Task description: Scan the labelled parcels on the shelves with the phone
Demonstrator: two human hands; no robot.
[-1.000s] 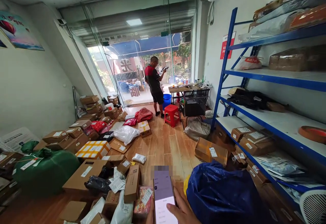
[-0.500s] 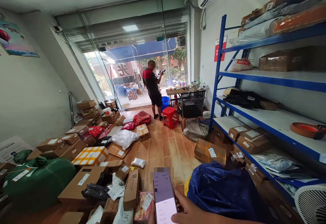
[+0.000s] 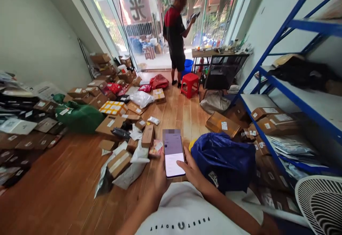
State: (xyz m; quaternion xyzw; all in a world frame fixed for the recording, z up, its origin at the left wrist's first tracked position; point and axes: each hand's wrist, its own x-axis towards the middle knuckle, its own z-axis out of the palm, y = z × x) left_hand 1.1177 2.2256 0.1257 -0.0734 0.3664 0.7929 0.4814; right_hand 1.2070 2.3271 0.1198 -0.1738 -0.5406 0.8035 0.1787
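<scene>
A smartphone (image 3: pixel 173 156) with a lit, mostly white and grey screen is held upright in front of my white shirt. My left hand (image 3: pixel 160 171) grips its left edge. On the other side, my right hand (image 3: pixel 191 165) holds the right edge, with the thumb resting on the lower screen. Just right of the phone lies a large dark blue sack (image 3: pixel 224 160). Left of it are a pink patterned parcel (image 3: pixel 156 147) and a brown carton (image 3: pixel 148 136) among other packages on the floor.
Parcels and a green sack (image 3: pixel 80 117) cover the floor at left. Another person (image 3: pixel 175 32) stands by the glass front, holding a device, near a red stool (image 3: pixel 190 85) and a table (image 3: pixel 219 52). Blue shelving (image 3: pixel 301 103) and a white slatted chair back (image 3: pixel 320 203) are at right.
The view has tilted down, bringing my forearms and shirt into sight. The phone stays between both hands and now shows whole. The other person still stands near the glass.
</scene>
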